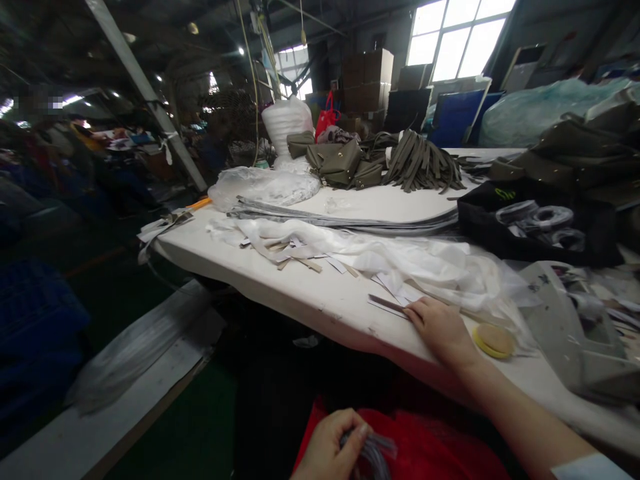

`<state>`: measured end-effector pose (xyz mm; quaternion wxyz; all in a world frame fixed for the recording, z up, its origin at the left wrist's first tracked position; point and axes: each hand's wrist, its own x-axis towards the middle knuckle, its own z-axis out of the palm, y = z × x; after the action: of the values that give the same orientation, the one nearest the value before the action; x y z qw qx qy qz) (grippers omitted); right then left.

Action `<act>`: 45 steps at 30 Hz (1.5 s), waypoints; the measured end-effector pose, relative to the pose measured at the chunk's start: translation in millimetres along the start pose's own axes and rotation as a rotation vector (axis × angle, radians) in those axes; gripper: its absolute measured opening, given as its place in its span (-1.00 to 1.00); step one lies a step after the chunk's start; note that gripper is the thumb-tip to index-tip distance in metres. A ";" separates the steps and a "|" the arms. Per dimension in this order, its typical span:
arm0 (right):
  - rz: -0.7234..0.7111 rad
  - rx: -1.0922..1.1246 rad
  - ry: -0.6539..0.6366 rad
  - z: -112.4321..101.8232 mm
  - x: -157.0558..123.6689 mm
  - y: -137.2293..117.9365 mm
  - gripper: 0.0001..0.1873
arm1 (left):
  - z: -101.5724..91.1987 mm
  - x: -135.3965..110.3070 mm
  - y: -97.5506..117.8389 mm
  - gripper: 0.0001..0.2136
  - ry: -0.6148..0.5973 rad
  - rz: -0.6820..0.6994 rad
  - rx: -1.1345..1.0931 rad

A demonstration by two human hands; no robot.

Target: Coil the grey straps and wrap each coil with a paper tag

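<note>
My right hand (443, 331) rests at the table's near edge, its fingers closed on one end of a thin grey-brown strip (384, 303). White paper slips (397, 288) lie just beyond it. To the right of my wrist is a round yellow-rimmed disc (494, 340), perhaps a tape roll. Low in front of me, my left hand (334, 443) is closed around a looped grey bundle (374, 460) with a clear, plastic-like end. Red fabric (425, 443) spreads beneath that hand. The lower part of the bundle is cut off by the picture's edge.
White sheeting (425, 257) and long grey strips (345, 220) stretch across the white table (240, 267). Olive bags (340, 163) and a strap bundle (423, 163) sit behind. On the right are a black bag (540, 220) with plastic-wrapped rolls and a grey machine-like housing (565, 333).
</note>
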<state>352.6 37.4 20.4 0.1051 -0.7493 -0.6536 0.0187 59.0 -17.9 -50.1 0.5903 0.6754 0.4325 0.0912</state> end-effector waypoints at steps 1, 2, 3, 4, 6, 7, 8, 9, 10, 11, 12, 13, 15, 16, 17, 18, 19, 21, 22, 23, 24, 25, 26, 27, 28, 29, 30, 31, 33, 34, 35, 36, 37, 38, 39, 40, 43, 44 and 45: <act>-0.006 -0.049 0.030 0.2 1.1 -0.1 -0.65 | 0.4 -1.9 1.4 -0.50 0.001 -0.007 -0.041; -0.012 -0.075 0.068 0.2 2.1 0.5 -0.66 | 0.6 -4.1 3.5 -0.50 0.003 -0.019 -0.085; -0.005 -0.076 0.117 -0.5 2.7 1.4 -0.66 | 0.7 -6.2 6.0 -0.50 0.005 -0.034 -0.126; 0.017 -0.053 0.172 -1.9 2.7 2.3 -0.66 | 0.6 -8.3 8.9 -0.50 0.008 -0.050 -0.158; 0.061 0.060 0.242 -7.4 -1.0 2.0 -0.67 | -0.3 -11.9 15.4 -0.53 0.004 -0.071 -0.188; 0.059 0.148 0.236 -11.3 -5.2 0.2 -0.67 | -0.9 -13.4 18.7 -0.55 0.005 -0.072 -0.189; 0.038 0.246 0.197 -15.5 -11.0 -2.8 -0.67 | -1.6 -14.7 22.1 -0.57 0.007 -0.068 -0.187; 0.006 0.342 0.133 -19.5 -18.4 -7.1 -0.66 | -2.2 -16.0 25.3 -0.59 0.007 -0.062 -0.187; -0.030 0.432 0.053 -23.1 -27.0 -12.4 -0.63 | -2.7 -17.0 28.1 -0.60 0.006 -0.060 -0.192; -0.048 0.513 -0.027 -25.7 -36.4 -18.2 -0.60 | -3.1 -17.8 30.2 -0.60 -0.001 -0.060 -0.203; -0.045 0.582 -0.099 -27.2 -46.1 -24.3 -0.55 | -3.2 -18.2 31.5 -0.59 -0.005 -0.065 -0.225; -0.029 0.637 -0.155 -27.6 -55.8 -30.1 -0.52 | -3.1 -18.2 31.8 -0.57 -0.014 -0.074 -0.251; -0.006 0.718 -0.229 -25.6 -74.4 -40.4 -0.54 | -1.9 -17.4 30.2 -0.55 -0.042 -0.107 -0.310; -0.008 0.739 -0.256 -24.1 -83.0 -44.6 -0.59 | -0.7 -16.9 28.8 -0.55 -0.054 -0.126 -0.325; -0.021 0.745 -0.279 -22.9 -90.9 -48.1 -0.64 | 0.7 -16.6 27.5 -0.55 -0.069 -0.139 -0.337; -0.039 0.739 -0.299 -22.3 -98.2 -51.0 -0.68 | 2.2 -16.6 26.5 -0.56 -0.077 -0.146 -0.343; -0.061 0.727 -0.318 -22.6 -104.6 -53.4 -0.72 | 3.7 -16.9 25.9 -0.57 -0.079 -0.146 -0.345; -0.117 0.687 -0.312 -26.1 -115.2 -57.4 -0.79 | 6.0 -18.2 25.4 -0.59 -0.063 -0.131 -0.346; -0.149 0.660 -0.281 -29.0 -119.7 -59.1 -0.82 | 6.8 -19.0 25.4 -0.60 -0.049 -0.121 -0.342; -0.186 0.631 -0.237 -32.4 -123.9 -60.9 -0.84 | 7.2 -19.7 25.3 -0.60 -0.037 -0.111 -0.332; -0.225 0.604 -0.190 -35.7 -127.9 -62.8 -0.86 | 7.3 -20.3 25.1 -0.60 -0.027 -0.104 -0.318; -0.268 0.582 -0.149 -38.7 -132.0 -64.8 -0.87 | 7.3 -20.7 24.8 -0.59 -0.024 -0.096 -0.302; -0.312 0.566 -0.119 -41.1 -136.1 -67.0 -0.88 | 7.3 -20.9 24.4 -0.59 -0.021 -0.090 -0.286; -0.358 0.554 -0.103 -42.7 -140.2 -69.3 -0.88 | 7.2 -20.8 24.0 -0.58 -0.021 -0.086 -0.269; -0.402 0.546 -0.095 -43.3 -144.2 -71.7 -0.89 | 7.2 -20.6 23.5 -0.58 -0.020 -0.083 -0.255; -0.442 0.541 -0.091 -43.1 -148.0 -74.1 -0.89 | 7.3 -20.2 23.1 -0.57 -0.018 -0.079 -0.240; -0.472 0.537 -0.088 -42.1 -151.3 -76.5 -0.89 | 7.4 -19.7 22.7 -0.57 -0.013 -0.072 -0.225; -0.492 0.534 -0.086 -40.4 -154.1 -78.8 -0.89 | 7.7 -19.3 22.5 -0.57 -0.008 -0.067 -0.215; -0.509 0.519 -0.069 -36.0 -157.5 -83.0 -0.89 | 8.3 -18.7 22.5 -0.57 0.002 -0.072 -0.216; -0.511 0.503 -0.054 -33.3 -158.2 -84.8 -0.90 | 8.5 -18.5 22.8 -0.56 0.000 -0.082 -0.225; -0.512 0.480 -0.036 -30.5 -158.3 -86.5 -0.90 | 8.8 -18.3 23.2 -0.56 -0.008 -0.096 -0.240; -0.516 0.456 -0.018 -27.4 -158.0 -88.0 -0.90 | 9.0 -18.3 23.8 -0.55 -0.016 -0.112 -0.257; -0.524 0.434 -0.002 -24.1 -157.3 -89.3 -0.90 | 9.2 -18.4 24.5 -0.55 -0.020 -0.125 -0.275; -0.530 0.418 0.009 -20.6 -156.5 -90.7 -0.90 | 9.5 -18.6 25.2 -0.54 -0.021 -0.134 -0.295; -0.534 0.407 0.012 -16.8 -155.5 -92.0 -0.89 | 9.9 -18.8 26.0 -0.53 -0.019 -0.143 -0.324; -0.537 0.397 0.009 -12.8 -154.3 -93.3 -0.88 | 10.6 -19.1 26.7 -0.53 -0.019 -0.153 -0.366; -0.527 0.388 -0.043 -1.0 -150.4 -96.7 -0.84 | 13.0 -19.7 27.3 -0.52 -0.017 -0.160 -0.526; -0.517 0.399 -0.065 2.0 -149.0 -97.3 -0.83 | 13.6 -19.7 26.9 -0.52 -0.007 -0.154 -0.556; -0.503 0.419 -0.087 4.2 -147.8 -97.4 -0.83 | 14.1 -19.7 26.2 -0.53 0.008 -0.147 -0.564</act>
<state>235.4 -95.4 17.8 0.2303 -0.5251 -0.8038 0.1582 68.4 -39.8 -23.5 0.7581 0.4512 0.4401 0.1673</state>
